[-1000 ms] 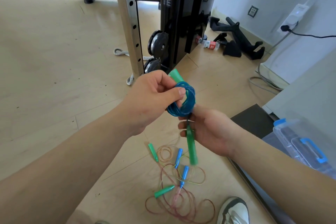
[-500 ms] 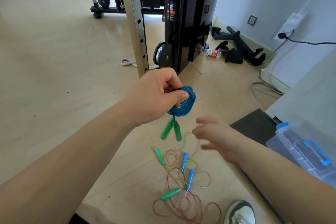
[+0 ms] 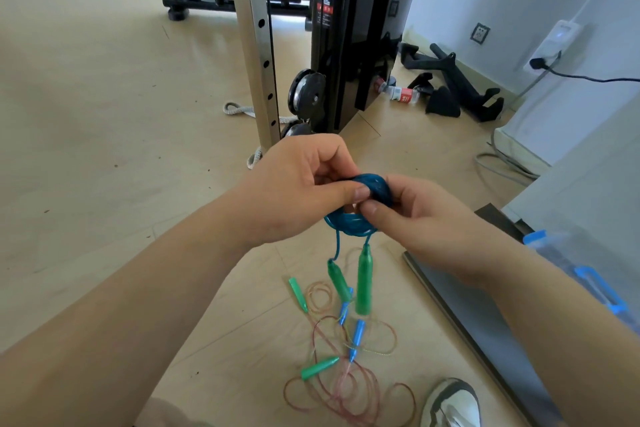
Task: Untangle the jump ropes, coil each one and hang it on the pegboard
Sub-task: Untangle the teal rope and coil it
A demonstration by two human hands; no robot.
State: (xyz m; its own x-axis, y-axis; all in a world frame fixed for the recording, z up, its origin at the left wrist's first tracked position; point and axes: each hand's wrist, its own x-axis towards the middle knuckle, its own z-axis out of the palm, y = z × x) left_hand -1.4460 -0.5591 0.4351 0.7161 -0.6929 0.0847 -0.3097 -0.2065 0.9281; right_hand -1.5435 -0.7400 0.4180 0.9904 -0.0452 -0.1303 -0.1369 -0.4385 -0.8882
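Pinching the blue rope coil [image 3: 347, 222] from both sides, above the floor [image 3: 104, 149], near centre of view. Left hand [image 3: 294, 187]: fingers curled, thumb pressed onto the coil's left edge. Right hand [image 3: 426, 218]: thumb and curled fingers closed round the coil's right and top edge. The thumbs nearly meet. Two green handles [image 3: 363, 282] hang free below the coil on short tails, side by side, not touching the floor. The remaining loose ropes [image 3: 346, 395] lie in a tangle on the floor directly beneath, pink and yellowish strands with blue and green handles among them; a shoe [image 3: 453, 402] sits near right of the heap. A plastic box [image 3: 588, 284] is at the right edge and a weight machine [image 3: 346, 28] stands far centre. No pegboard in view. Judgement: the cord looks thin, light and springy, a slick plastic that will want to spring open if the pinch slackens. Best gripped across the whole bundle of loops, not on one strand. The handles are rigid and the heaviest part; they will swing, so carry the coil with them hanging down.
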